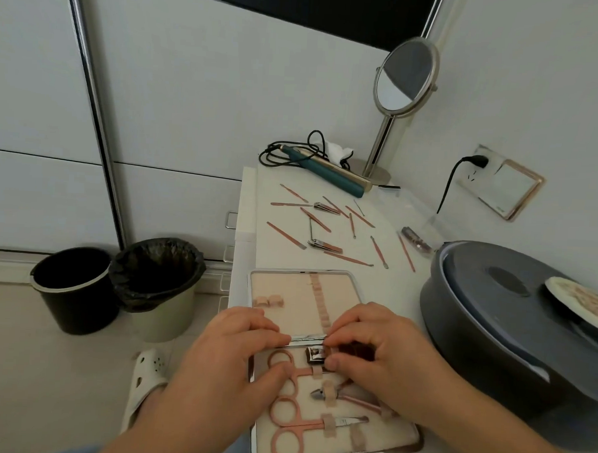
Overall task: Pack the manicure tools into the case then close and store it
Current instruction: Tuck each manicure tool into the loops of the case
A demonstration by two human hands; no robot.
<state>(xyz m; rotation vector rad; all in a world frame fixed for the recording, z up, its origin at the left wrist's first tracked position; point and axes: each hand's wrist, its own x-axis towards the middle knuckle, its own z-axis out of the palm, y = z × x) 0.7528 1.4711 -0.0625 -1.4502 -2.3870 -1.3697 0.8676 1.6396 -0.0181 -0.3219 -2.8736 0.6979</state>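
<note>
Half the clipper [316,356] under right hand [384,363]

I see a white table [386,230] running away from me toward the corner. Nearest me the open manicure case [308,295] lies flat on it. Beyond the case, loose rose-coloured tools [328,224] lie scattered, with two nail clippers [324,244] among them. At the far end rest a teal hair straightener [331,171] with its coiled black cord [287,150] and the round base of a standing mirror [405,75]. A grey round container [485,323] sits on the right side.
</note>
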